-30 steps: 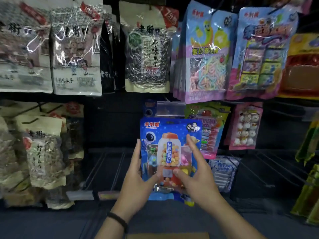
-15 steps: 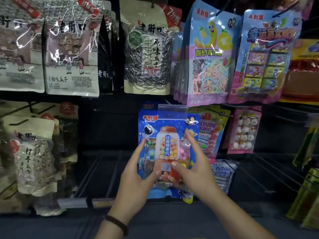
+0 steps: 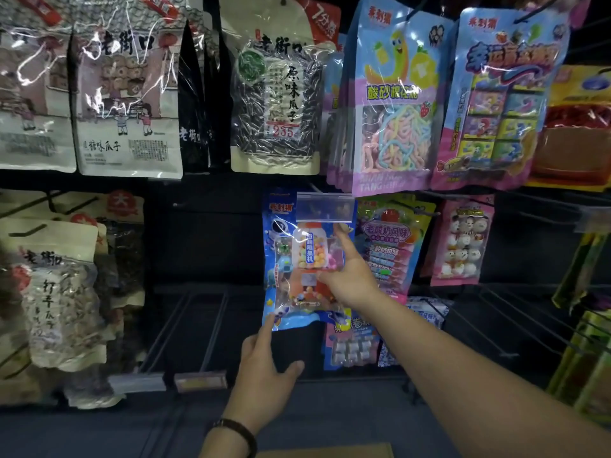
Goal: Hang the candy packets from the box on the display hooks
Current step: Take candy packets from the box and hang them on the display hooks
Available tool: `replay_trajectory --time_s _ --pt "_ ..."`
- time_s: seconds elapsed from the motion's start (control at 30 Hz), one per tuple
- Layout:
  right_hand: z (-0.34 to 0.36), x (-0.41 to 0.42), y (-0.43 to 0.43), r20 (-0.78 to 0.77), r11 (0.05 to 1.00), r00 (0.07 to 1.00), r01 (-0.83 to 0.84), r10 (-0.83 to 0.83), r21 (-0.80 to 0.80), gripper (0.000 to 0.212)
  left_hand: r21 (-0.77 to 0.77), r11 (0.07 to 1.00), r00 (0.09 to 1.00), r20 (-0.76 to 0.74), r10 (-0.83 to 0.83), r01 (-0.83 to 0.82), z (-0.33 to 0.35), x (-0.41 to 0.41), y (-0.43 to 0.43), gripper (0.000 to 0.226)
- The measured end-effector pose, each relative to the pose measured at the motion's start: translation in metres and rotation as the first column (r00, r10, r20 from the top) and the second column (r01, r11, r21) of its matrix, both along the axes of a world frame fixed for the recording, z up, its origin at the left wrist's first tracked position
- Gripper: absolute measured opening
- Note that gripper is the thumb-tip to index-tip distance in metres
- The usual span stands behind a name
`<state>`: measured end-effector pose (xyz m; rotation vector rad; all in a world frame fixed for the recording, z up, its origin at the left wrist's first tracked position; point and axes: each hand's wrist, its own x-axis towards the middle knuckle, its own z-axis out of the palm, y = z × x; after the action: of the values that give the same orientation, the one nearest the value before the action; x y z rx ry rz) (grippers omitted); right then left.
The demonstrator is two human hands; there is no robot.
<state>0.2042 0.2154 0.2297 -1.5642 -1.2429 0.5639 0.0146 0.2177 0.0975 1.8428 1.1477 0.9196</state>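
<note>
head view. locate packet (image 3: 291, 256) upright at mid rack, long axis vertical, top edge tucked behind tag holder (image 3: 325, 206). read right hand (image 3: 350, 282) as the holding hand: thumb pressed on the front face near the right side, forefinger stretched up along the right edge, remaining fingers out of sight behind; treat as a pinch on packet. read left hand (image 3: 261, 368) as free: fingers straight and spread, forefinger tip touching the lower left corner of packet, nothing held. take packet as lying up and left of the right grip, directly above left hand. count right hand nearer to the hang hole; judge that the coming push runs rearward along hook, with left hand only steadying the bottom.

cannot confirm hook or hang hole: both hidden behind tag holder, so cannot tell whether packet is already threaded. expect a misfeed if the top tilts. see only a thin strip of box (image 3: 324, 451) at the bottom edge, contents cut off.
</note>
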Motion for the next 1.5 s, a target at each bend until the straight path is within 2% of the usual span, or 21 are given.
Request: replay_trajectory --time_s 0.13,0.23,0.33,0.4,0.47,0.57,0.67,0.73,0.8,0.87,0.9,0.97,1.03,1.07,1.13,1.2,1.27,1.33,1.43,1.5 --pt "-0.003 0.012 0.006 0.091 0.999 0.995 0.028 -0.027 -0.018 0.104 -0.022 1.000 0.994 -0.110 -0.021 0.019 -0.009 -0.002 -0.003 0.078" --pt "-0.018 0.021 -0.009 0.137 0.997 0.987 0.081 -0.081 -0.001 0.099 -0.010 1.000 0.952 -0.305 -0.022 0.020 -0.021 -0.010 -0.010 0.060" --pt "-0.045 0.021 -0.043 0.137 0.994 0.986 0.099 -0.093 -0.037 0.067 -0.049 0.995 0.861 -0.500 -0.095 0.081 -0.027 -0.021 -0.022 0.049" --pt "-0.077 0.020 -0.070 0.053 0.991 0.997 0.064 -0.058 -0.118 0.042 -0.133 0.983 0.809 -0.561 -0.177 0.122 -0.025 -0.027 -0.032 0.045" --pt "-0.115 0.013 -0.100 -0.052 0.979 0.999 0.002 -0.013 -0.206 0.030 -0.140 0.980 0.768 -0.609 -0.199 0.144 -0.027 -0.032 -0.045 0.040" --pt "-0.177 -0.001 -0.146 -0.100 0.949 0.994 0.002 -0.036 -0.316 0.022 -0.117 0.971 0.706 -0.669 -0.231 0.207 -0.034 -0.043 -0.072 0.031" --pt "-0.237 -0.004 -0.184 0.003 0.872 0.999 0.035 -0.038 -0.489 0.025 -0.170 0.946 0.619 -0.722 -0.309 0.275 -0.034 -0.059 -0.102 0.032" --pt "-0.275 -0.003 -0.202 0.053 0.761 0.996 -0.021 0.073 -0.648 0.024 -0.217 0.924 0.582 -0.725 -0.368 0.315 -0.034 -0.073 -0.124 0.033" --pt "-0.302 -0.008 -0.221 0.124 0.661 0.976 -0.026 0.179 -0.750 0.029 -0.218 0.923 0.595 -0.713 -0.373 0.317 -0.049 -0.089 -0.142 0.030" --pt "-0.317 -0.023 -0.240 0.110 0.616 0.970 -0.048 0.216 -0.787 0.023 -0.192 0.938 0.615 -0.714 -0.335 0.289 -0.073 -0.105 -0.154 0.024" --pt "-0.324 -0.032 -0.247 0.095 0.598 0.971 -0.059 0.222 -0.799 0.018 -0.209 0.934 0.576 -0.741 -0.345 0.291 -0.089 -0.112 -0.155 0.024" --pt "-0.342 -0.048 -0.260 0.103 0.542 0.943 -0.090 0.316 -0.835 0.009 -0.345 0.889 0.380 -0.812 -0.443 0.301 -0.110 -0.118 -0.155 0.031" --pt "-0.363 -0.065 -0.270 0.159 0.469 0.856 -0.107 0.491 -0.877 0.038 -0.473 0.832 0.219 -0.813 -0.539 0.290 -0.114 -0.119 -0.154 0.039" --pt "-0.372 -0.073 -0.274 0.202 0.455 0.815 -0.083 0.543 -0.887 0.054 -0.503 0.814 0.187 -0.804 -0.564 0.290 -0.115 -0.118 -0.153 0.043" --pt "-0.384 -0.090 -0.280 0.270 0.444 0.758 -0.029 0.593 -0.895 0.075 -0.542 0.790 0.182 -0.779 -0.601 0.286 -0.116 -0.116 -0.152 0.052" --pt "-0.394 -0.102 -0.285 0.303 0.431 0.714 0.002 0.631 -0.903 0.083 -0.555 0.778 0.217 -0.754 -0.620 0.295 -0.114 -0.112 -0.151 0.057" --pt "-0.396 -0.107 -0.286 0.326 0.419 0.682 0.033 0.654 -0.908 0.078 -0.552 0.777 0.263 -0.735 -0.625 0.304 -0.114 -0.108 -0.150 0.057" --pt "-0.396 -0.104 -0.281 0.276 0.376 0.678 -0.001 0.681 -0.927 0.068 -0.548 0.776 0.281 -0.727 -0.627 0.313 -0.113 -0.107 -0.148 0.057" --pt "-0.392 -0.100 -0.273 0.164 0.320 0.725 -0.082 0.669 -0.944 0.058 -0.556 0.772 0.249 -0.736 -0.629 0.306 -0.111 -0.107 -0.145 0.059" --pt "-0.385 -0.097 -0.269 0.130 0.352 0.768 -0.130 0.627 -0.927 0.049 -0.544 0.787 0.231 -0.759 -0.609 0.290 -0.108 -0.109 -0.142 0.059"
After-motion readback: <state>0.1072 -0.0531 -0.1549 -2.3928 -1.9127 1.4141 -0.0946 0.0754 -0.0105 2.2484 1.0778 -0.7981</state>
